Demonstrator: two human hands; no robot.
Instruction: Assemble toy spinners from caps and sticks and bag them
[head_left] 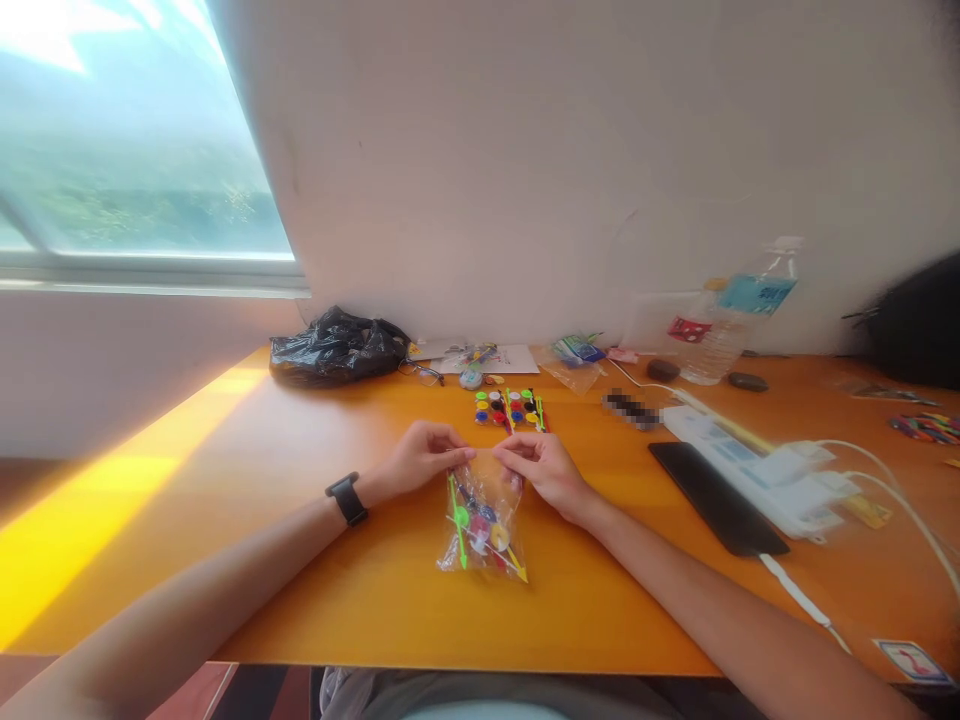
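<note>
A small clear plastic bag [484, 525] lies on the orange table [300, 520] in front of me, filled with coloured round discs and thin coloured sticks. My left hand [424, 455] pinches the bag's top edge on the left side; a black watch sits on that wrist. My right hand [544, 465] pinches the same top edge on the right side. Just beyond my hands, a group of coloured discs and sticks [510, 408] lies loose on the table.
A black plastic bag [337, 345] lies at the back left by the wall. A water bottle [731, 320], a white power strip [757, 460] with cables, and a black phone [716, 497] are on the right. Papers and small packets [525, 357] line the wall.
</note>
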